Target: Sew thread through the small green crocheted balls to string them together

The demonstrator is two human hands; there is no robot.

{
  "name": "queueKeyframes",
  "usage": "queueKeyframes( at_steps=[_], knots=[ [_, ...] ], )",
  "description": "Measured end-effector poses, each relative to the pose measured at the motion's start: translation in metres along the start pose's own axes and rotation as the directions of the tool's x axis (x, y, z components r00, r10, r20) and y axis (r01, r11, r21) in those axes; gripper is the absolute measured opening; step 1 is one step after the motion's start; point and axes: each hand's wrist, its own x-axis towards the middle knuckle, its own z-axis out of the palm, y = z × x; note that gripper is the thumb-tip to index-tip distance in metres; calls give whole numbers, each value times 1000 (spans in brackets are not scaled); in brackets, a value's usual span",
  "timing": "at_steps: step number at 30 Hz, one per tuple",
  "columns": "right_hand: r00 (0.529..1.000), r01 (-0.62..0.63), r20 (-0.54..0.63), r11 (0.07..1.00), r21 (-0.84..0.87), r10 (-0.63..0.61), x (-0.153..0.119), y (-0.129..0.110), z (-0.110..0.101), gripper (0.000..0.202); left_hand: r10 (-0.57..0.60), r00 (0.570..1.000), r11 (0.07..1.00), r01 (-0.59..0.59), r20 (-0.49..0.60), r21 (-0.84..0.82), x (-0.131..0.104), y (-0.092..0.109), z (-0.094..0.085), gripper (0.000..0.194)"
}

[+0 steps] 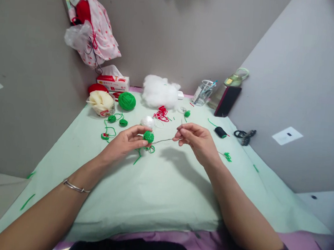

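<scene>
My left hand (132, 138) pinches a small green crocheted ball (148, 137) between thumb and fingers, over the middle of the table. A dark thread (162, 141) stretches from that ball to my right hand (193, 138). Between the right thumb and forefinger a thin sewing needle (181, 123) points upward. Loose green yarn (151, 149) dangles under the ball. Just behind the left hand lies a ball of white yarn (148, 122). Small green crocheted pieces (123, 122) joined by strands rest to the left.
At the back stand a tissue box (112, 83), green yarn ball (127, 101), white stuffing (160, 91), red yarn scraps (162, 114) and a glass jar (204, 93). On the right are a phone (228, 101), a bottle (232, 81), a black thread spool (220, 132) and a dark cord (245, 137).
</scene>
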Motion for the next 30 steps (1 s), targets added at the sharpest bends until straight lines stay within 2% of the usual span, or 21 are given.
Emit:
queueKeyframes(
  at_steps=[2, 5, 7, 9, 11, 12, 14, 15, 17, 19, 21, 23, 25, 27, 29, 30],
  knots=[
    [999, 1, 54, 1000, -31, 1, -5, 0, 7, 25, 11, 1000, 1000, -11, 7, 29, 0, -2, 2, 40],
    [995, 51, 86, 995, -87, -43, -9, 0, 14, 19, 3, 1000, 1000, -3, 29, -12, -1, 0, 4, 37],
    [996, 76, 43, 992, -100, -72, -7, 0, 11, 16, 5, 1000, 999, -5, 11, -40, -2, 2, 3, 34],
    [994, 89, -61, 992, -86, -95, 1, 1, -1, 16, 38, 997, 999, -39, -66, -10, -1, 3, -2, 31],
    [963, 137, -226, 989, -58, -147, 13, 3, -25, 18, 107, 975, 992, -92, -197, 84, 3, 2, -10, 33],
    [928, 181, -322, 982, -49, -187, 20, 5, -41, 20, 148, 952, 981, -108, -267, 159, 5, 2, -15, 33],
    [826, 282, -498, 958, -43, -266, 32, 10, -77, 22, 252, 885, 934, -117, -391, 337, 10, -1, -26, 35],
    [789, 309, -544, 950, -50, -285, 37, 12, -96, 21, 311, 850, 894, -111, -425, 433, 12, -2, -32, 35],
    [727, 361, -601, 929, -75, -331, 40, 14, -132, 22, 408, 792, 814, -89, -455, 574, 15, -5, -45, 32],
    [681, 405, -630, 909, -99, -372, 37, 13, -159, 29, 472, 743, 762, -73, -474, 644, 17, -6, -57, 30],
    [649, 433, -651, 895, -108, -393, 32, 9, -176, 33, 505, 700, 745, -57, -505, 665, 18, -6, -66, 30],
    [637, 447, -660, 888, -103, -398, 28, 4, -181, 33, 512, 661, 757, -46, -549, 651, 18, -4, -71, 29],
    [661, 441, -643, 893, -83, -386, 28, -2, -174, 30, 471, 667, 814, -76, -578, 576, 17, -2, -69, 29],
    [726, 403, -592, 914, -45, -349, 31, -5, -154, 27, 374, 749, 899, -150, -546, 411, 16, 1, -59, 30],
    [811, 334, -508, 943, -6, -290, 33, -4, -121, 26, 291, 841, 953, -211, -456, 218, 13, 4, -44, 33],
    [848, 297, -461, 955, 5, -261, 32, -3, -102, 26, 260, 866, 965, -223, -427, 137, 12, 5, -35, 34]
  ],
)
